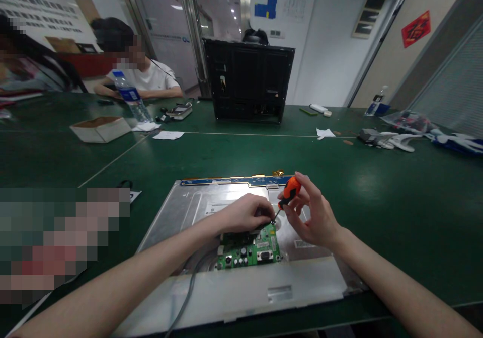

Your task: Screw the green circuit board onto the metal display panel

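Clearly, the right hand (317, 220) pinches the rounded orange-and-black handle of a screwdriver (290, 191) between thumb and fingers, its thin metal shaft slanting down to the far right corner of a green circuit board (247, 252). The left hand (249, 212) curls over the board's far edge, its fingertips close to the screwdriver's tip; whether they grip anything, I cannot tell. The board, roughly rectangular, bears small cylindrical components and a connector on its near side. It lies on a flat, silvery metal panel (177, 207) with shallow pressed contours, edged on the far side by a narrow blue strip (226, 181). A smooth, whitish sheet (241, 295) covers the panel's near part, and a grey cable (188, 295) curves across it on the left.

Beneath the panel spreads a dark green tabletop (362, 177), faintly glossy, crossed by pale lines. Farther off stand a black, boxy display casing (251, 81) and, to the left, an open cardboard box (100, 132) and a clear plastic bottle (130, 96). A person in a white shirt (154, 79) sits at the far left. Red paper (416, 29) hangs at the far right.
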`<move>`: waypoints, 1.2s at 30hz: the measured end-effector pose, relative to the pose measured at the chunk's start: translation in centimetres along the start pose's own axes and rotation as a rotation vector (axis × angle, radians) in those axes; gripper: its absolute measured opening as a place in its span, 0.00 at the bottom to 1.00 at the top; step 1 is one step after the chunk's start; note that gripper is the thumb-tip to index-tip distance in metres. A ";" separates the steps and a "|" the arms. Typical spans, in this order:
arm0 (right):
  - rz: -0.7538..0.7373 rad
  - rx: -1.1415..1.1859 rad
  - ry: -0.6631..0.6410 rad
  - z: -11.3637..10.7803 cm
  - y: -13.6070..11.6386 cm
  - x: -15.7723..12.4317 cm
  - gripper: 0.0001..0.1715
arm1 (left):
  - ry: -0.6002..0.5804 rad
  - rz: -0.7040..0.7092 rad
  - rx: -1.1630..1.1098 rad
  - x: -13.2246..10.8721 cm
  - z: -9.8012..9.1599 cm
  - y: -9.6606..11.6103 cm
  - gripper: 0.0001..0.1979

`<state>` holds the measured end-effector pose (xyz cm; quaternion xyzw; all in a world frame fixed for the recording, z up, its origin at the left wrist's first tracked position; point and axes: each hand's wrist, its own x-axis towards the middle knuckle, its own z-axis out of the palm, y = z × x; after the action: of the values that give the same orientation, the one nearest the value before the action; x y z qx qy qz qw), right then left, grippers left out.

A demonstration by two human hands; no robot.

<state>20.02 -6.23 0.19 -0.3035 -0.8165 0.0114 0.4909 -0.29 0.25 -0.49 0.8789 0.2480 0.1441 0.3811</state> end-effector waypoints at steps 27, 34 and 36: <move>0.013 0.020 -0.002 0.1 0.2 -0.3 0.47 | -0.003 -0.005 0.005 0.0 0.0 0.2 0.07; 0.000 -0.016 0.024 0.1 0.2 -0.3 0.45 | -0.006 0.007 0.010 0.0 0.0 0.1 0.07; -0.010 -0.027 0.032 0.1 0.3 -0.3 0.45 | -0.009 0.008 0.008 0.1 -0.1 0.2 0.07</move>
<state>20.17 -6.07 -0.25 -0.3063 -0.8102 -0.0067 0.4998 -0.21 0.19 -0.29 0.8822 0.2431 0.1405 0.3780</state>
